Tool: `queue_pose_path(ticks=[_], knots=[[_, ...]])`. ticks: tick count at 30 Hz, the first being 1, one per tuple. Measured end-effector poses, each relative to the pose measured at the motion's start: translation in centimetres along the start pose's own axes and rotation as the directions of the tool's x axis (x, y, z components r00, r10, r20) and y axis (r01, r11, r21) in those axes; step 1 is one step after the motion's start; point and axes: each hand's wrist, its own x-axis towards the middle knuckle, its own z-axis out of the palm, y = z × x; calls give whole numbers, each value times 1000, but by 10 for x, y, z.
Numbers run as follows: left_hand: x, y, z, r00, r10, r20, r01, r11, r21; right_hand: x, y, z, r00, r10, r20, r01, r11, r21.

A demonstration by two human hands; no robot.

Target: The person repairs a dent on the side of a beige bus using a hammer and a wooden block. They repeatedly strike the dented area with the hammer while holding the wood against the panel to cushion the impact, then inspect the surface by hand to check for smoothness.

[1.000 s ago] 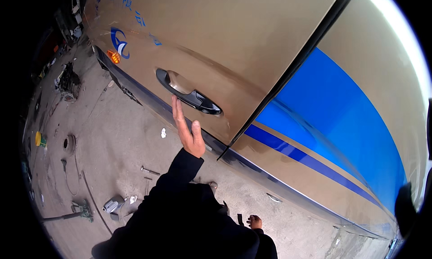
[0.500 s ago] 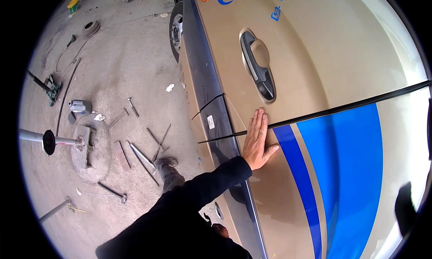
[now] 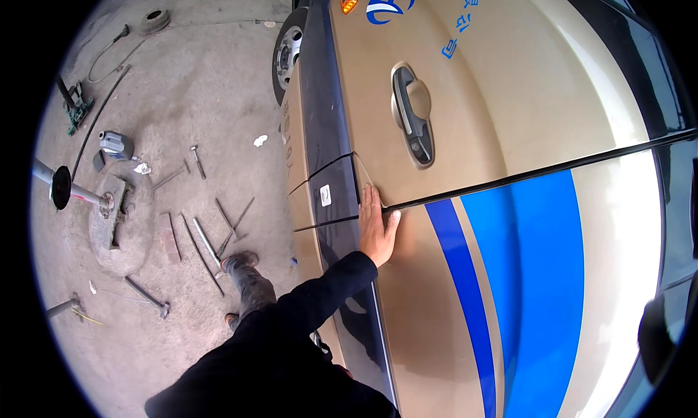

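**Left hand laid flat at door seam; result undetermined**

Clock directions are taken from the left hand (image 3: pixel 376 236). From where I stand, that hand lies by the lower end of the seam (image 3: pixel 509 177) between the gold door (image 3: pixel 465 113), at one o'clock, and the adjoining panel (image 3: pixel 422 302), at five. Fingers extend toward twelve, thumb spread toward one; it grips nothing. Whether the whole palm bears on the metal cannot be confirmed from above. The right hand is lost among dark clothing (image 3: pixel 291 360) at seven o'clock; its grip I cannot tell.

Done: the hand is in place on the bodywork, and the door looks closed against its neighbour. Left: no finished result is evident, so what remains cannot be measured. The door handle (image 3: pixel 416 131), between twelve and one, has no hand on it. A broad blue stripe (image 3: pixel 545 287) runs down the panel at four o'clock. On the concrete floor (image 3: pixel 211 91), a hammer (image 3: pixel 198 163) and, farther out, a grey jug (image 3: pixel 116 146) sit unheld toward ten o'clock.
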Motion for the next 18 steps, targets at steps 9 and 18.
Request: queue_pose_path(ticks=[9, 18], knots=[[-6, 66, 18, 907, 399, 136, -396, 917, -50, 29, -28, -2, 990, -121, -77, 121, 993, -7], [-2, -67, -32, 987, -4, 163, -14, 993, 114, 47, -61, 2, 990, -87, 114, 95, 993, -72]])
